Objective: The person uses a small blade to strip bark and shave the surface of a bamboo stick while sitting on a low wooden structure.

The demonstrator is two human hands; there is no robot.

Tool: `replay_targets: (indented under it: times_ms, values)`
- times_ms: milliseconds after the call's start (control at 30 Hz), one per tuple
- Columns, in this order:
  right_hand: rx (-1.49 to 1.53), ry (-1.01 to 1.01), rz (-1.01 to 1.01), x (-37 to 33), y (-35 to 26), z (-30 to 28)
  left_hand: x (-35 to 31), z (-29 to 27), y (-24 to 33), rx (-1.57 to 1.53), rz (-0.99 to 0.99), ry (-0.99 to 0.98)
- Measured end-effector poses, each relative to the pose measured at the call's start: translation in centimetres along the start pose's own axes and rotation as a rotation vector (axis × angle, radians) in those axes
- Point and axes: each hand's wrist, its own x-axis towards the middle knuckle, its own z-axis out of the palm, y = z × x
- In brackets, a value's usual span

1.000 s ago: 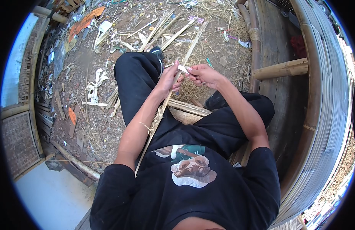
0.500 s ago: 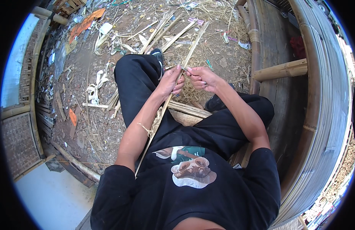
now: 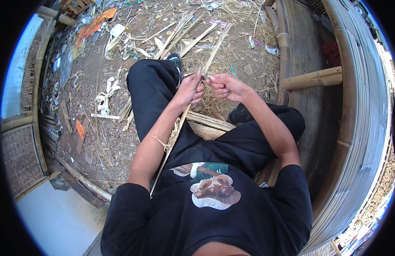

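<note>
A long pale bamboo strip (image 3: 216, 48) runs slantwise from the ground beyond my feet, between my legs and back beside my left forearm. My left hand (image 3: 190, 90) is closed around it at about its middle, thumb on top. Just to the right, my right hand (image 3: 230, 88) is closed with thumb and forefinger pinched against the strip. A small greyish piece shows between the two hands, too small to name. Curled thin shavings (image 3: 173, 135) hang on the strip's near part, over my left thigh.
Several split bamboo pieces (image 3: 177, 34) lie on the littered dirt ahead, and more bamboo lengths (image 3: 212, 122) lie between my legs. To the right stands a bamboo-framed wooden platform with a round crossbar (image 3: 315, 78). A woven panel (image 3: 23, 147) is at the left.
Hardly anything differs. My right hand has shifted very slightly rightward along with its forearm; my left hand keeps its grip on the strip.
</note>
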Motion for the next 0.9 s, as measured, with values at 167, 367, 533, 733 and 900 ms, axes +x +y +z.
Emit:
replay_targets:
  times_ms: [167,367,533,733,900]
  values:
    - [-0.012,0.041,-0.01,0.4,0.6,0.0,0.1,-0.1,-0.1,0.027,-0.003,0.02]
    - [0.028,0.044,-0.013,0.8,0.9,-0.8,0.1,0.1,-0.2,0.052,-0.038,0.043]
    - [0.022,0.058,0.018,0.8,0.7,-0.8,0.3,0.1,-0.5,0.098,-0.024,0.071]
    - [-0.031,0.142,0.019,0.8,0.7,0.2,0.7,-0.2,-0.9,0.146,-0.031,0.104]
    - [-0.1,0.174,-0.01,1.1,1.1,0.0,0.7,-0.2,-0.9,0.2,-0.041,0.153]
